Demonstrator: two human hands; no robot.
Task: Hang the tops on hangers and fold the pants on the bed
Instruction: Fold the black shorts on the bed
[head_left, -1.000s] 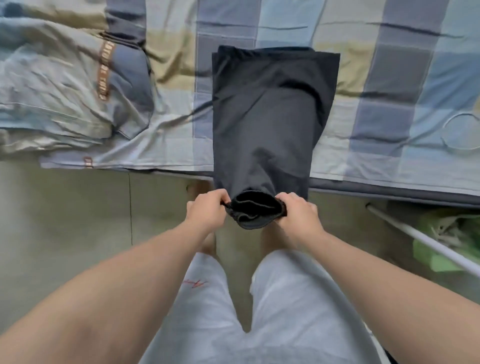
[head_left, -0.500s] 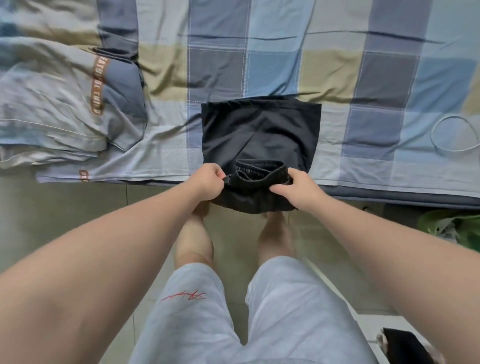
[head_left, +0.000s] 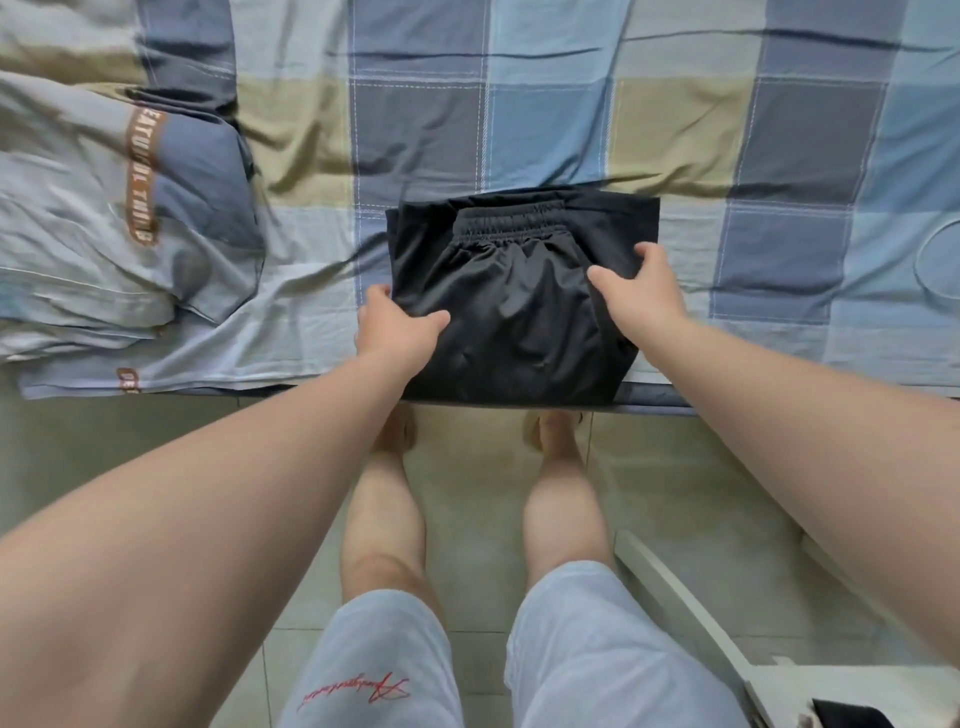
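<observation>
A bed (head_left: 675, 130) spread with a checked sheet was seen. Folded black pants (head_left: 519, 322) were laid at its near edge, a bunched grey-blue quilt (head_left: 93, 244) at the left, and a thin pale cord (head_left: 918, 258) at the far right.

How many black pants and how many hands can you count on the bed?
Black pants: 1, folded
Hands: 2, the left hand and the right hand, both holding the pants
Total: 3

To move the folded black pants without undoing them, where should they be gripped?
At both side edges, from left and right, fingers under every layer. The pants lie as a flat stack with the elastic end loose on top; lifting that alone would likely unfold them.
</observation>
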